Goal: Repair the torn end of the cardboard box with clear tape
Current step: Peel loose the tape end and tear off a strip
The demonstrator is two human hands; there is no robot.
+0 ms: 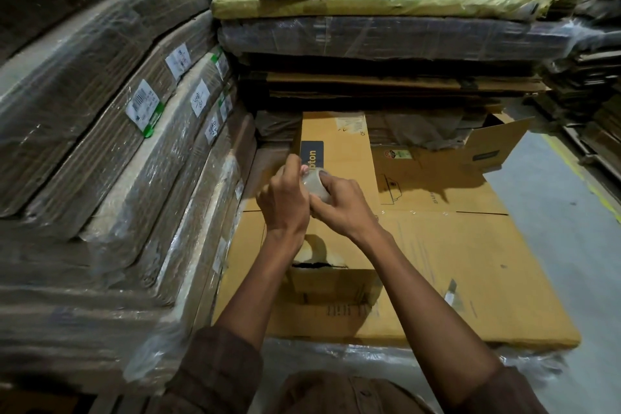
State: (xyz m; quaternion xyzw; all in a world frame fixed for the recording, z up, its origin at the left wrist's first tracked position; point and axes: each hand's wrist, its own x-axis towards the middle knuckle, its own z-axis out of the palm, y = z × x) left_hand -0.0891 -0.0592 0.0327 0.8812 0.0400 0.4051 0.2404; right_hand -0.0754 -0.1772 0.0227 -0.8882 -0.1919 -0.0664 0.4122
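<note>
Along the left side, shrink-wrapped bundles of flat cardboard (100,151) are leaning in tall stacks, white labels (142,104) showing on their edges. Behind, more wrapped and loose sheets (386,40) are piling up to the top of view, one bundle in yellow wrap (369,2). Grey floor (554,228) is showing at right.

Lying at centre is a large flattened brown carton (470,272), resting on a plastic-covered stack. On top of it a narrower cardboard box (339,158) is lying lengthwise, running away from the person, a dark blue printed panel (312,155) on its upper face. Its near end is showing a dark ragged tear (317,265), with a whitish patch just above the tear.

Both hands are hovering over the middle of the box, close together. Right hand (342,203) is curling its fingers round a roll of clear tape (316,186), gripping it. Left hand (285,198) is pinching at the roll's rim with thumb and fingertips; whether a tape end is between them cannot be told. Brown sleeves (215,370) are covering both forearms low in view.
</note>
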